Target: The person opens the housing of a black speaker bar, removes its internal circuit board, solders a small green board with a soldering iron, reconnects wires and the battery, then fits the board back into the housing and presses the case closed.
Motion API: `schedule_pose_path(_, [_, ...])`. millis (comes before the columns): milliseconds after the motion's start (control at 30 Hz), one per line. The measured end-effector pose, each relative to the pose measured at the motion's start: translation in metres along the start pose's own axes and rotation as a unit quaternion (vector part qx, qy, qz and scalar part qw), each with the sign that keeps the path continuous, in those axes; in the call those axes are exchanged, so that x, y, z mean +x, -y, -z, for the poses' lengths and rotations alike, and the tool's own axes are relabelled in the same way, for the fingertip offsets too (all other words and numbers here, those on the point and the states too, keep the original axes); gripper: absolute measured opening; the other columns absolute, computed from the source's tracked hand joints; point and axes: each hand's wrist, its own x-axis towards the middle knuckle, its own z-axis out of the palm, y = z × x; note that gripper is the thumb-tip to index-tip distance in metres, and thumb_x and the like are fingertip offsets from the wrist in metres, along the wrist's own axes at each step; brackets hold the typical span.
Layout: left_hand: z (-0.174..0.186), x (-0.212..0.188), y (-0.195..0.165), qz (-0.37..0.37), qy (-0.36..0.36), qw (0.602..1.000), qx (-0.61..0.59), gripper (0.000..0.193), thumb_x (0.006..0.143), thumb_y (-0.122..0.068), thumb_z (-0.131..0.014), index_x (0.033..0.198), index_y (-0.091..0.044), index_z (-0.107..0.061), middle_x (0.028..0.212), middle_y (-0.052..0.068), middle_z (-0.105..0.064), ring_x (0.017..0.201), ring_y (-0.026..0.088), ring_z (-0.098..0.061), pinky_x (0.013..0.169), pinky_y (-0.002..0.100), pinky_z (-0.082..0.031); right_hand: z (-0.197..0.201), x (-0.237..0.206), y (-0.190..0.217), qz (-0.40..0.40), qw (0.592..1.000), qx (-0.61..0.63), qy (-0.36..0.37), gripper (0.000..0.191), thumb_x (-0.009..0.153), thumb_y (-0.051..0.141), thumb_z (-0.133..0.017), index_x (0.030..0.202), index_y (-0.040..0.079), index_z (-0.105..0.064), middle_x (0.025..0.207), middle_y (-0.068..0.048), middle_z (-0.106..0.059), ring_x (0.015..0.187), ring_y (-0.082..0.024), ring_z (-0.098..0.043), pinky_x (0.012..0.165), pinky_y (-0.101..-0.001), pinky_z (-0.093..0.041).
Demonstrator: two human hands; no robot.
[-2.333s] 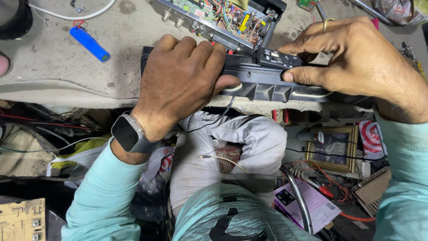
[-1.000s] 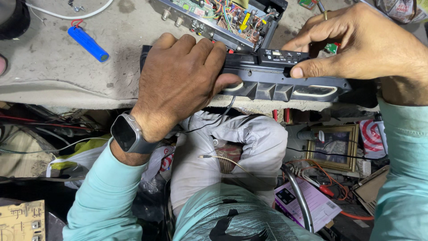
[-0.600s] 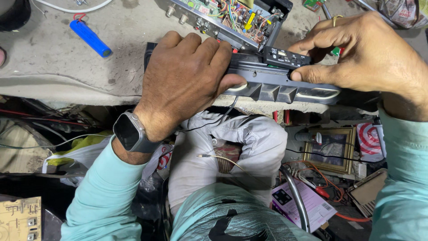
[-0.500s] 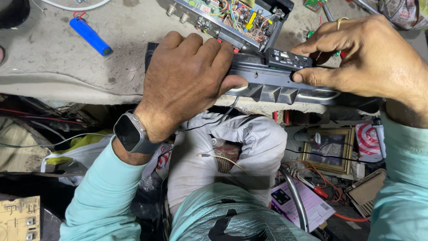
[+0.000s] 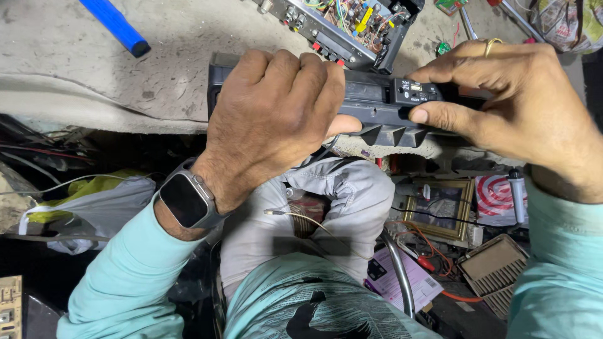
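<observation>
Head camera view, looking down: a person's left hand [image 5: 276, 119] lies clamped over the left half of a long black plastic panel [image 5: 377, 103] that rests along the edge of a grey worktop [image 5: 94, 81], across the upper middle of the frame. Fingers curl over its far side, thumb under the near edge. The right hand [image 5: 509, 103], at upper right, pinches the panel's right part in a closed grip, thumb pressed just below a small button block. A smartwatch [image 5: 186, 201] sits on the left wrist. Behind the panel, at top centre, stands an open chassis with a circuit board [image 5: 345, 22]; a blue tube [image 5: 116, 25] lies at upper left. A framed picture [image 5: 446, 207] lies below the worktop at lower right.
</observation>
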Motion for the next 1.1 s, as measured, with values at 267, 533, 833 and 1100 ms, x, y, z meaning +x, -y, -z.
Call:
schedule_pose_path(267, [0.006,0.000,0.003,0.018,-0.025,0.999,-0.025,0.062,0.090,-0.062,-0.068,0.111,-0.003,-0.067,0.095,0.007,-0.063,0.086,0.021,-0.060,0.076,0.033,-0.045,-0.002,0.001,0.023,0.006,0.999,0.027,-0.030,0.037,0.080,0.011,-0.086,0.112,-0.004,-0.073,0.103,-0.013,-0.073,0.088,-0.018,-0.071,0.079,-0.0293,-0.056])
schedule_pose_path(533, [0.006,-0.001,0.006,0.023,-0.036,0.998,-0.046,0.059,0.090,-0.060,-0.071,0.112,-0.005,-0.067,0.094,0.004,-0.058,0.086,0.020,-0.057,0.078,0.033,-0.045,-0.006,0.002,0.017,-0.054,0.949,0.284,-0.128,0.030,0.080,0.020,-0.090,0.097,0.009,-0.069,0.099,-0.001,-0.067,0.086,-0.007,-0.065,0.081,-0.0196,-0.055])
schedule_pose_path(833, [0.007,0.001,0.006,0.028,-0.037,0.997,-0.060,0.058,0.088,-0.060,-0.071,0.108,-0.006,-0.068,0.092,0.004,-0.058,0.085,0.019,-0.058,0.077,0.032,-0.045,-0.024,0.003,-0.001,0.187,0.966,-0.053,-0.172,0.025,0.081,-0.002,-0.090,0.098,-0.010,-0.073,0.105,-0.025,-0.066,0.084,-0.027,-0.064,0.073,-0.0330,-0.052])
schedule_pose_path(1100, [0.007,0.004,0.004,0.021,-0.016,0.999,-0.037,0.062,0.090,-0.063,-0.068,0.110,-0.004,-0.069,0.092,0.005,-0.063,0.082,0.019,-0.058,0.075,0.032,-0.044,-0.033,-0.010,-0.033,0.186,0.967,0.060,-0.164,0.023,0.088,-0.006,-0.084,0.108,-0.004,-0.071,0.114,-0.019,-0.068,0.096,-0.024,-0.071,0.083,-0.0312,-0.059])
